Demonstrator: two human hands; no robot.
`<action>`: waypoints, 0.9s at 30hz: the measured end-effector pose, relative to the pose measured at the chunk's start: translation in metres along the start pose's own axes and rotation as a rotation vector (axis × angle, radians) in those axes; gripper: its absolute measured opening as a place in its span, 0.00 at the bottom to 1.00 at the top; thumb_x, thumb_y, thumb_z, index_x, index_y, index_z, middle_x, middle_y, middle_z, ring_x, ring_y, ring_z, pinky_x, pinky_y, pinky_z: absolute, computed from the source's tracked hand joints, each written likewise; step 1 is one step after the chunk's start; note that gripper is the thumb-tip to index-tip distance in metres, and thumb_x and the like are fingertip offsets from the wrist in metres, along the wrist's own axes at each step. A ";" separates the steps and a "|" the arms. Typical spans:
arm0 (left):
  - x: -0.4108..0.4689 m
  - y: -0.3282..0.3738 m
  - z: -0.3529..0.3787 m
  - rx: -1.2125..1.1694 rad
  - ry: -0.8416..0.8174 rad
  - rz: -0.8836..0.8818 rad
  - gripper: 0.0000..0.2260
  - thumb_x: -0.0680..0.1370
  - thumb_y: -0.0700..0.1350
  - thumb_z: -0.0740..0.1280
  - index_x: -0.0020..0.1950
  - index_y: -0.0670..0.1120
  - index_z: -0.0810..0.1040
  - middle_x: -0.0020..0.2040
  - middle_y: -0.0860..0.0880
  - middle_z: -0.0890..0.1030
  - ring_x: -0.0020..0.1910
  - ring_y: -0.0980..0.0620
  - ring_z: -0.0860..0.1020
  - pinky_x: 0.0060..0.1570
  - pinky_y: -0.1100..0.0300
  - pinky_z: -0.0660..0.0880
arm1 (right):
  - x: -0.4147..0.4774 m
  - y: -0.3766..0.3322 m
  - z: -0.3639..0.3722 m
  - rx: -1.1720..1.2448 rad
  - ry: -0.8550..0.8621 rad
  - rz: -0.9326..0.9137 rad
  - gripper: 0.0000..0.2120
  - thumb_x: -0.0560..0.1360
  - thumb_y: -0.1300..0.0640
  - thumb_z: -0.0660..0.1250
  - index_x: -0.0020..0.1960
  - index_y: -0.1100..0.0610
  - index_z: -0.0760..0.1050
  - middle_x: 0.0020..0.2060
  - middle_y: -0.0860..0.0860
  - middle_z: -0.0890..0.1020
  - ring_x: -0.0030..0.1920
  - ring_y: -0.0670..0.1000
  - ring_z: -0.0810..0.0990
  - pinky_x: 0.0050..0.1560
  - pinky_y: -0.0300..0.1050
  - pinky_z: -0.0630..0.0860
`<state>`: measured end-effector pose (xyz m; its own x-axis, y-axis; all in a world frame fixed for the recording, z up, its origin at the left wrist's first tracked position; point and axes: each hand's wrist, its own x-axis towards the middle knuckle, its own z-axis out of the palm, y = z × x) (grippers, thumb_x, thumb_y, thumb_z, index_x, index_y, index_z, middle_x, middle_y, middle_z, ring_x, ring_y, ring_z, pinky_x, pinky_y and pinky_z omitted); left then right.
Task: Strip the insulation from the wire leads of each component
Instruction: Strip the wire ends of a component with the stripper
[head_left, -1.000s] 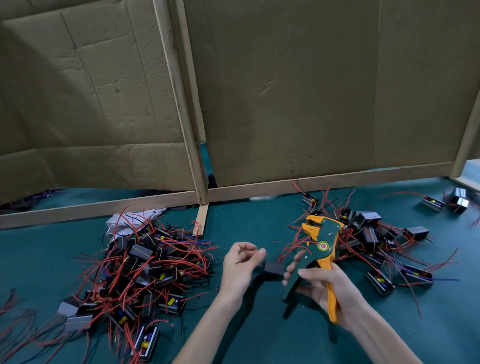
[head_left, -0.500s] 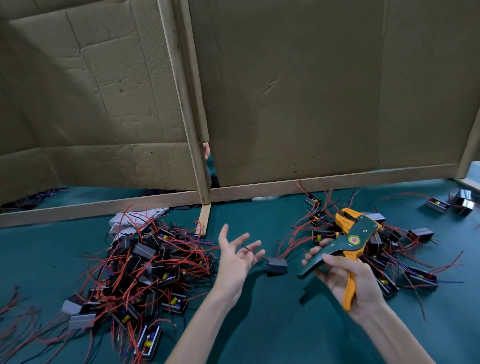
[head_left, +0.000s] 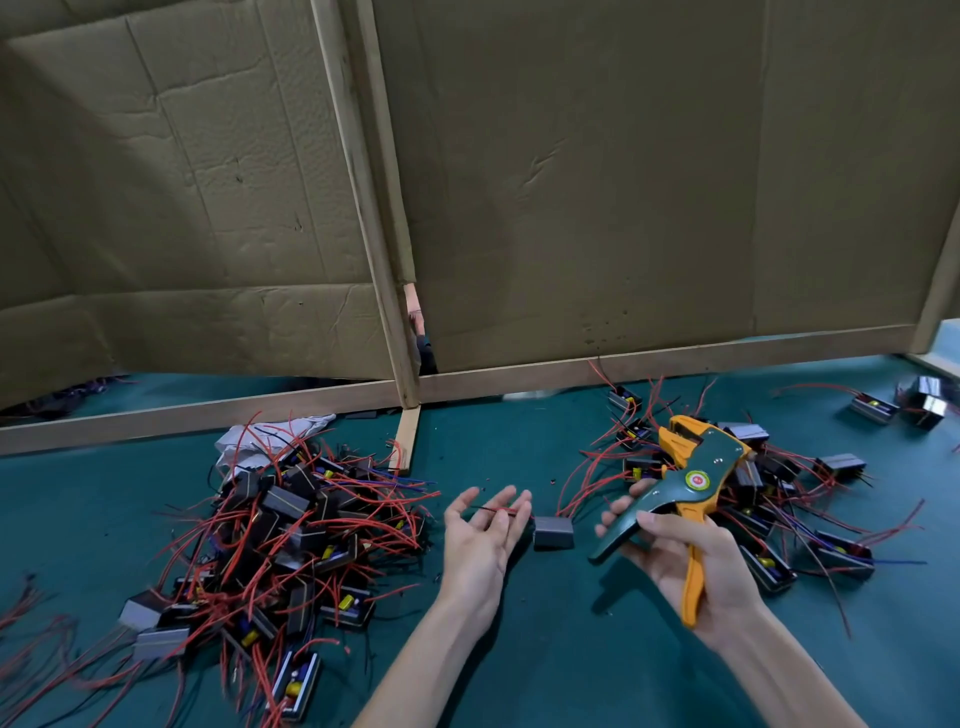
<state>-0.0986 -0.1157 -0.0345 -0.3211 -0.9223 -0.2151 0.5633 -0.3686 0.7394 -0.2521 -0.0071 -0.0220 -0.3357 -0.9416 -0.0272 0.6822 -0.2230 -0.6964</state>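
Grey boxy component | red-black lead draped across left hand, released, palm up | right hand grasping stripper

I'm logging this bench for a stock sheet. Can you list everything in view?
left pile: one heap, too many to count, black components with red leads, table left
right pile: one smaller heap, same parts, behind the stripper
lone component: one, dark grey, between the hands
stray components: about three, dark, far right
stripper: one, green and orange, in the right hand
cloth: one, white, behind the left pile
cardboard: two panels, brown, upright at the back
frame: pale wooden strips along the cardboard's edges
table: one, teal cover
left hand: open, palm up, a thin lead across its fingers
right hand: grips the stripper's handles
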 end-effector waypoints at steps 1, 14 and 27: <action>0.000 0.000 0.000 -0.026 0.000 -0.003 0.13 0.80 0.27 0.51 0.59 0.42 0.63 0.51 0.37 0.75 0.51 0.41 0.80 0.46 0.58 0.81 | 0.000 0.000 0.000 -0.001 -0.002 0.003 0.11 0.64 0.69 0.66 0.44 0.60 0.80 0.40 0.61 0.79 0.42 0.60 0.82 0.46 0.55 0.80; -0.006 0.047 0.008 0.517 -0.210 0.336 0.04 0.76 0.35 0.68 0.44 0.43 0.75 0.40 0.46 0.85 0.37 0.55 0.81 0.41 0.68 0.76 | -0.011 -0.004 0.013 -0.154 -0.082 0.195 0.14 0.62 0.74 0.67 0.46 0.65 0.78 0.39 0.65 0.78 0.39 0.64 0.80 0.42 0.58 0.80; -0.002 0.039 -0.007 1.110 -0.375 0.512 0.07 0.78 0.44 0.66 0.42 0.52 0.73 0.37 0.54 0.83 0.40 0.57 0.80 0.46 0.67 0.72 | -0.019 0.012 0.027 -0.309 -0.155 0.353 0.21 0.57 0.68 0.74 0.50 0.68 0.76 0.39 0.68 0.79 0.38 0.66 0.81 0.40 0.58 0.80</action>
<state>-0.0706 -0.1294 -0.0102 -0.5532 -0.7737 0.3087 -0.1915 0.4788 0.8568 -0.2197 0.0009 -0.0106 -0.0021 -0.9779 -0.2088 0.5046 0.1793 -0.8445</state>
